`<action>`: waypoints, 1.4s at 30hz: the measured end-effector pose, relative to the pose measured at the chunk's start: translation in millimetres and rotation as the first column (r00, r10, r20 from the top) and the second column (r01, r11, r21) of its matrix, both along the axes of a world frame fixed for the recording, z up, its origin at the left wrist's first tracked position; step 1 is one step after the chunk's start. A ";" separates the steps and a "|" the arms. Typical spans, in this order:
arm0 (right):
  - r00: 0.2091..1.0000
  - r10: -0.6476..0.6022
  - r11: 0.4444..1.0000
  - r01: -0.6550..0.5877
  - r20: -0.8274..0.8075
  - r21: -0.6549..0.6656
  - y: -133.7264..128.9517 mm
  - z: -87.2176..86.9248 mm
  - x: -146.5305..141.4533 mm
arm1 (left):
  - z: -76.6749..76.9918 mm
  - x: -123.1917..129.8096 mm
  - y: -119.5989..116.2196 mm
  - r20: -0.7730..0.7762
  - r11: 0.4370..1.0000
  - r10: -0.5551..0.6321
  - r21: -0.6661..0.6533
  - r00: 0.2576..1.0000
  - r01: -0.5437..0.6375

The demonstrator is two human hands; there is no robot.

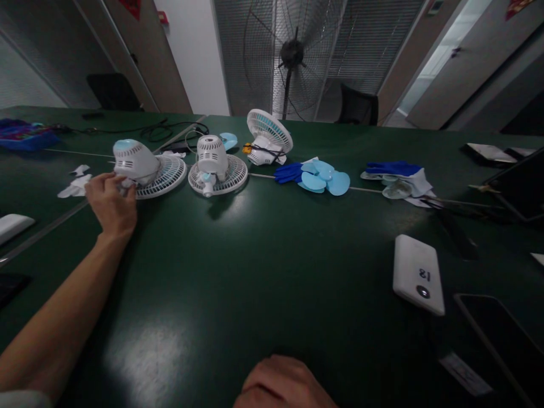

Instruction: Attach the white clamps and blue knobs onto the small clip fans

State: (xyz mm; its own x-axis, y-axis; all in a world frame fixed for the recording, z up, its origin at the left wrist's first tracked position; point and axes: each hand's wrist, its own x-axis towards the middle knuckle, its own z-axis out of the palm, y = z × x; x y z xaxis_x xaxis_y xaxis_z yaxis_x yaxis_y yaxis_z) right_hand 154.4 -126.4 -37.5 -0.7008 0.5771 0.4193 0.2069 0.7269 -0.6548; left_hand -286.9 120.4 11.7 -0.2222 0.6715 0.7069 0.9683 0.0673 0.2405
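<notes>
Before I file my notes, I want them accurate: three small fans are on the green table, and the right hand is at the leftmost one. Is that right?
Not the hand: the head view shows the left hand at the leftmost fan, the right hand at the picture's bottom. The rest stands.

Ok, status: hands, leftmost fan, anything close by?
Left hand at leftmost fan, exact grip unclear. Right hand low in frame, partly cut off. Leftmost fan grille-down on table. Middle fan close on its right.
</notes>
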 end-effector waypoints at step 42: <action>0.993 -0.117 0.993 0.116 -0.020 -0.037 18.3 12.8 18.4 | 7.6 25.5 0.6 0.141 1.000 -0.013 0.014 0.990 0.012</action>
